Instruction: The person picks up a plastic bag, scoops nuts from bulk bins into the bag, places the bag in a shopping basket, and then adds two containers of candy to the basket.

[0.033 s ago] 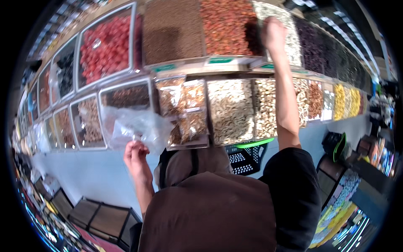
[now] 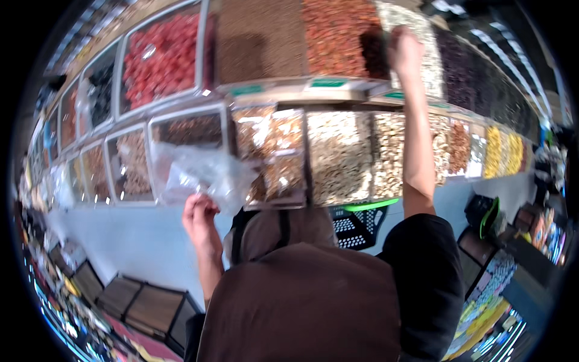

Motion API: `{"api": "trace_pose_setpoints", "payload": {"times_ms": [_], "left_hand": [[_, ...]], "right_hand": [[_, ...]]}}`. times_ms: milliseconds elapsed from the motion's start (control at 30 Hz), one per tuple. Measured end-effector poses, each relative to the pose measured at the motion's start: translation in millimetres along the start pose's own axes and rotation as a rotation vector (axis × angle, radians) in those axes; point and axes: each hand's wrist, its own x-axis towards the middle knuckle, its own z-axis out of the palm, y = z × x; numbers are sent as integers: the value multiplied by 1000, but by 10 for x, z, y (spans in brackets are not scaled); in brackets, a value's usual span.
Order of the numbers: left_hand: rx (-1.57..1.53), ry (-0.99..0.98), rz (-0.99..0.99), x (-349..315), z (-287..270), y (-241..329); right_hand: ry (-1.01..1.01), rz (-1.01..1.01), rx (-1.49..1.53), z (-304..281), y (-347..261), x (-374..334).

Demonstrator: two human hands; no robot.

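In the head view, a clear plastic bag is held by its near edge in the left hand, whose fingers are curled and pinched together on the film. The bag is spread, crumpled, in front of a clear-framed bin of dark brown pieces and reaches toward a bin of glossy packets on its right. The right hand is stretched forward over the upper row, at a bin of whitish pieces; its fingertips are blurred, so whether anything is pinched, or whether the pieces are touched, cannot be told. The whitish bin is flanked by red-orange pieces on the left and dark purple ones on the right. Under the right forearm, curved pale nuts are partly covered. Below the lower row, a black perforated basket with a bright green handle is seen, partly hidden by the bins and the person's body.
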Motion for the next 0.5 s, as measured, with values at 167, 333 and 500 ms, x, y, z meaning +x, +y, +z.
{"api": "trace_pose_setpoints", "payload": {"times_ms": [167, 333, 500], "left_hand": [[-63, -29, -33, 9, -44, 104], [-131, -92, -23, -21, -97, 250], [-149, -217, -23, 1, -329, 344]], "right_hand": [[-253, 273, 958, -616, -1149, -664], [-1151, -102, 1392, -617, -2686, -1620], [-1102, -94, 1512, -859, -4002, -1933]]}}
